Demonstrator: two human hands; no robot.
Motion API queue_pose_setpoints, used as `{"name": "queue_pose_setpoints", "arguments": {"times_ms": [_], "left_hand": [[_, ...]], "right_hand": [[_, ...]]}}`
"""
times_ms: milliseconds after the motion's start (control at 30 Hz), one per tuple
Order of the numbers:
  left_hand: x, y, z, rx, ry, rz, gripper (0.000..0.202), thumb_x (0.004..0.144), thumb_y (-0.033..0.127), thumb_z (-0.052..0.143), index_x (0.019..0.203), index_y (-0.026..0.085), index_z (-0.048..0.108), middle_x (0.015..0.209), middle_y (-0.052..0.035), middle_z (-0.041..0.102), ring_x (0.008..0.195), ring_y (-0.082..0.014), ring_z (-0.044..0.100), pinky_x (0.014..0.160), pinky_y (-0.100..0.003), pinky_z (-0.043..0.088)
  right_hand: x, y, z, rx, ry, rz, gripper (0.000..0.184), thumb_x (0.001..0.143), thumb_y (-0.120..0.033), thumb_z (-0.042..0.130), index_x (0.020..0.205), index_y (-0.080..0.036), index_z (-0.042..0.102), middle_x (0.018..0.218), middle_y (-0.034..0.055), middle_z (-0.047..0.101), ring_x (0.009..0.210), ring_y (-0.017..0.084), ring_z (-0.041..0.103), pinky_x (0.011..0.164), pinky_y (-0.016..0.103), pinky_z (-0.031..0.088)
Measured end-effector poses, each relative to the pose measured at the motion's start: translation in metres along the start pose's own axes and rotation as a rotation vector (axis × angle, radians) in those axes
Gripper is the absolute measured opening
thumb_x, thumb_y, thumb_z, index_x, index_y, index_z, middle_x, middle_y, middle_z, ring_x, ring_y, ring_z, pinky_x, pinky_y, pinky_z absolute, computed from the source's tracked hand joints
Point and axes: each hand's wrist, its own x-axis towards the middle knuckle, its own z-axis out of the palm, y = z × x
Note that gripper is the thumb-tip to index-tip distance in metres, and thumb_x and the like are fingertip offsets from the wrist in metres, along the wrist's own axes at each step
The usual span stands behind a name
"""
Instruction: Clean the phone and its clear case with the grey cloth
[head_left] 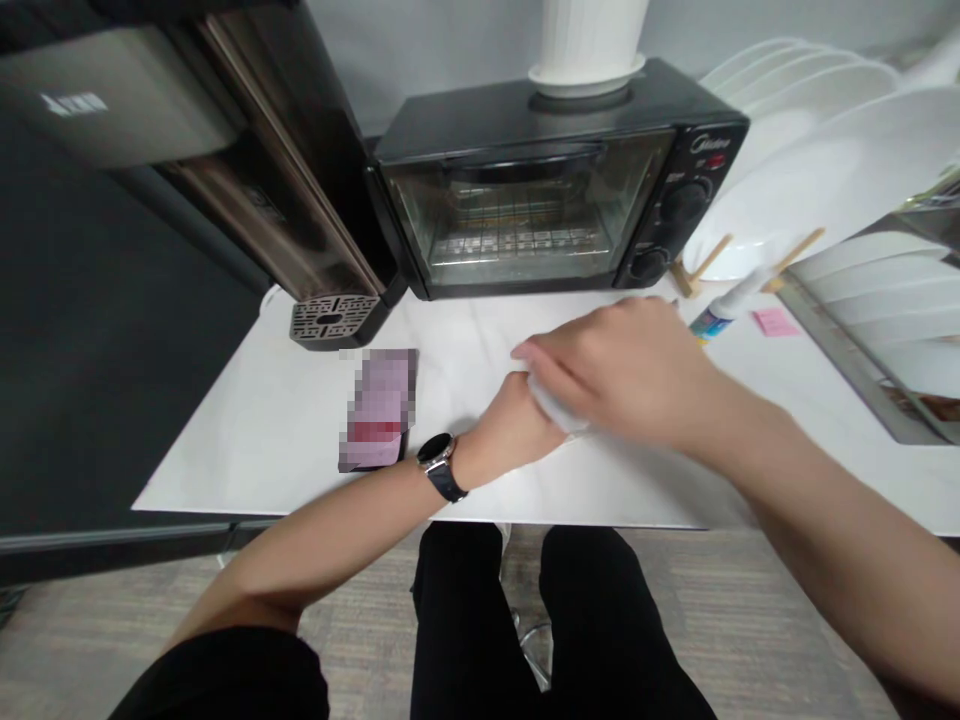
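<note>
Over the white countertop (285, 420), my right hand (622, 365) is closed on a thin white piece (553, 405), smooth and partly blurred, like paper or film. My left hand (517, 420), with a black-banded watch (436, 453) on its wrist, touches the same white piece from the left. The left fingers look curled, but their tips are hidden behind my right hand. Just beyond my right hand lies a white tube with a blue label (711, 320). A phone (379, 405) with a blurred-out screen lies left of my left hand.
At the back stands a black toaster oven (525, 215) with a white pot (592, 40) on top. Left of it is a drink machine with a drip tray (334, 318). White plates (810, 170) stand in racks at the right, near a pink note (776, 322).
</note>
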Motion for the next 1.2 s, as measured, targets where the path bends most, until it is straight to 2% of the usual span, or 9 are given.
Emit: {"name": "queue_pose_setpoints", "arguments": {"times_ms": [200,267,400,500,567,700,867,1100,1200], "left_hand": [[-0.002,0.007,-0.007,0.073,0.083,0.102,0.028,0.103,0.036,0.063,0.081,0.018,0.069,0.069,0.0003,0.069,0.061,-0.0151,0.065,0.063,-0.027,0.049],[-0.002,0.008,-0.008,0.065,0.081,0.120,0.027,0.102,0.034,0.064,0.082,0.018,0.070,0.070,0.0006,0.071,0.061,-0.0144,0.065,0.063,-0.025,0.048],[-0.002,0.006,-0.007,0.004,0.091,0.082,0.022,0.099,0.028,0.066,0.079,0.018,0.069,0.071,0.0009,0.072,0.062,-0.0141,0.066,0.062,-0.025,0.048],[-0.002,0.002,-0.005,-0.043,0.103,0.054,0.018,0.091,0.017,0.066,0.074,0.018,0.068,0.066,0.0011,0.069,0.057,-0.0142,0.063,0.058,-0.025,0.048],[-0.001,0.001,-0.005,-0.059,0.105,0.062,0.016,0.087,0.012,0.064,0.072,0.018,0.067,0.065,0.0007,0.069,0.057,-0.0142,0.063,0.057,-0.025,0.048],[0.000,0.004,-0.006,-0.045,0.139,0.038,0.017,0.087,0.013,0.065,0.070,0.018,0.065,0.061,0.0017,0.066,0.054,-0.0126,0.059,0.055,-0.025,0.044],[0.000,0.009,-0.008,-0.079,0.145,-0.019,0.023,0.094,0.025,0.070,0.073,0.017,0.068,0.061,0.0021,0.066,0.052,-0.0112,0.056,0.053,-0.023,0.042],[0.000,0.008,-0.009,-0.089,0.131,-0.016,0.025,0.095,0.027,0.070,0.072,0.017,0.067,0.060,0.0017,0.065,0.051,-0.0117,0.056,0.051,-0.024,0.040],[-0.001,0.009,-0.009,-0.061,0.115,0.004,0.029,0.096,0.029,0.069,0.070,0.018,0.064,0.061,0.0017,0.064,0.051,-0.0114,0.055,0.051,-0.025,0.039]], "right_hand": [[-0.008,0.050,0.023,1.160,-0.132,0.387,0.078,0.104,-0.072,0.020,0.103,-0.023,0.081,0.104,0.0101,0.083,0.094,0.027,0.078,0.080,0.040,0.061],[-0.017,0.042,0.035,1.350,0.025,0.447,0.086,0.102,-0.075,0.012,0.117,-0.021,0.076,0.122,0.0146,0.079,0.113,0.030,0.076,0.090,0.044,0.062],[-0.034,0.016,0.054,1.207,0.460,0.456,0.088,0.100,-0.076,0.002,0.152,-0.024,0.052,0.159,0.0145,0.055,0.144,0.030,0.057,0.105,0.046,0.057],[-0.045,0.005,0.065,0.968,0.558,0.354,0.091,0.094,-0.085,0.037,0.167,-0.032,0.025,0.176,0.0113,0.028,0.157,0.033,0.039,0.115,0.048,0.051],[-0.050,0.002,0.072,0.898,0.549,0.302,0.099,0.091,-0.074,0.061,0.169,-0.035,0.015,0.179,0.0088,0.016,0.161,0.033,0.033,0.122,0.047,0.046],[-0.052,0.004,0.083,1.105,0.490,0.350,0.066,0.105,-0.057,0.046,0.166,-0.035,0.031,0.175,0.0062,0.031,0.156,0.028,0.042,0.128,0.049,0.039],[-0.045,0.021,0.077,1.393,0.506,0.462,0.056,0.104,-0.048,0.039,0.156,-0.030,0.049,0.166,0.0079,0.048,0.150,0.026,0.051,0.122,0.053,0.045],[-0.048,0.045,0.033,1.254,0.510,0.494,0.060,0.096,-0.038,0.029,0.138,-0.022,0.068,0.158,0.0108,0.056,0.146,0.031,0.055,0.113,0.052,0.052],[-0.052,0.045,0.017,1.119,0.609,0.433,0.056,0.099,-0.039,0.032,0.139,-0.025,0.068,0.158,0.0087,0.057,0.147,0.032,0.054,0.110,0.051,0.053]]}}
